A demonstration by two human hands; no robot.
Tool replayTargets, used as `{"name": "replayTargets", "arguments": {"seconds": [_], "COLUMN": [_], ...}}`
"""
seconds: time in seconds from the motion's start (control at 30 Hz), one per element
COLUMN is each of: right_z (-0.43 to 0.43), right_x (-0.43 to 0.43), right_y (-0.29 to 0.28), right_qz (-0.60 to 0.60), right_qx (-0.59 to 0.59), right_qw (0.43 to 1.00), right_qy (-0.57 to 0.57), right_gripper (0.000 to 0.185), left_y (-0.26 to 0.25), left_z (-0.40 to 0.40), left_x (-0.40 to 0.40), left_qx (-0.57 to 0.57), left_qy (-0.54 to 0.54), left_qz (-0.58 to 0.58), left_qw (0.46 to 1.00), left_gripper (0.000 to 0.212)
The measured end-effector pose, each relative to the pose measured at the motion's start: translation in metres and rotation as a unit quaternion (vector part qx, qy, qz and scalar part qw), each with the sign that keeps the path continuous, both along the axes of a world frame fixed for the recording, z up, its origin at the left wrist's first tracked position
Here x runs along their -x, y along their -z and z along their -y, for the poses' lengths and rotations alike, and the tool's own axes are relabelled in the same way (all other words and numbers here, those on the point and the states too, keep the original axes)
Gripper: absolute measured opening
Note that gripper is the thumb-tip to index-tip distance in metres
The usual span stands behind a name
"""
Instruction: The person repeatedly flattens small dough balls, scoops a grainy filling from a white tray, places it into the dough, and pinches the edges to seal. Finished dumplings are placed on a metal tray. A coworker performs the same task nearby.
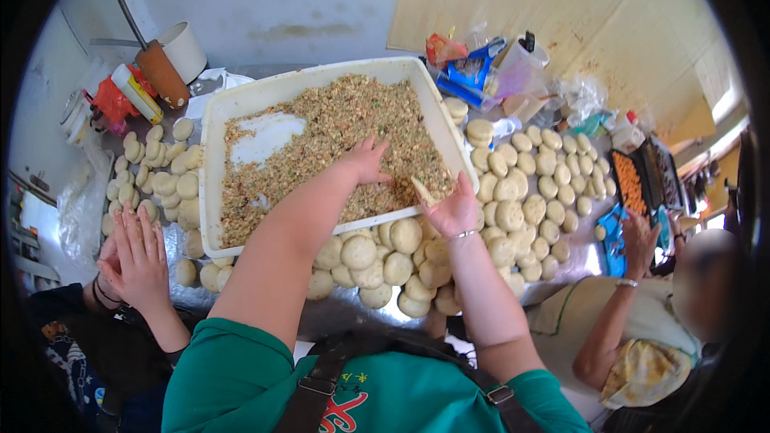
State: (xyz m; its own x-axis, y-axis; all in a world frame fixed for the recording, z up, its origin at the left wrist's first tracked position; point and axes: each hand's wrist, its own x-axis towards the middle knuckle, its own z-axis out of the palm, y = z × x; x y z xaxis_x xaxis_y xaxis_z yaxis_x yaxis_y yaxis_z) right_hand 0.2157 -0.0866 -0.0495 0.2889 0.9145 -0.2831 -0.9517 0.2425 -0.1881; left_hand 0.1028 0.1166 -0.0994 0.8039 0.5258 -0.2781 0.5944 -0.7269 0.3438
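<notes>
A large white plastic tub (325, 75) stands before me, holding a loose, crumbly chopped filling (355, 102) with reddish and green flecks. My left hand (366, 161) reaches into the tub, its fingers spread on the filling; nothing is visibly held in it. At the tub's near right corner, my right hand (455, 209) cups a piece of pale dough (425, 192) with a raised edge and crumbs of filling in it. Round pale dough pieces (398, 269) lie piled along the tub's near side, partly beneath its rim.
More dough rounds cover the metal table to the right (510, 214) and left (174, 183). Plastic bags and packets (472, 69) sit against the wall. A co-worker's hands (141, 246) are pressed together at left. Another person's hand (639, 240) is near dark trays (628, 180) at right.
</notes>
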Motion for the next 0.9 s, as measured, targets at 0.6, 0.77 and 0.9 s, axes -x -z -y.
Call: {"name": "replayTargets", "arguments": {"seconds": [0.6, 0.77, 0.9], "right_z": [-0.011, -0.016, -0.034], "right_x": [-0.003, 0.005, 0.026], "right_y": [0.016, 0.011, 0.004], "right_qz": [0.024, 0.039, 0.027], "right_qx": [0.040, 0.080, 0.103], "right_qw": [0.999, 0.995, 0.992], "right_qy": [0.006, -0.037, -0.062], "right_gripper": [0.035, 0.031, 0.029], "left_y": [0.013, -0.023, -0.053], "left_z": [0.037, 0.026, 0.058], "left_x": [0.027, 0.033, 0.030], "left_qx": [0.054, 0.304, 0.173], "left_qy": [0.016, -0.238, -0.173], "left_qz": [-0.034, 0.204, 0.446], "left_qw": [0.998, 0.899, 0.861], "left_gripper": [0.042, 0.025, 0.023]}}
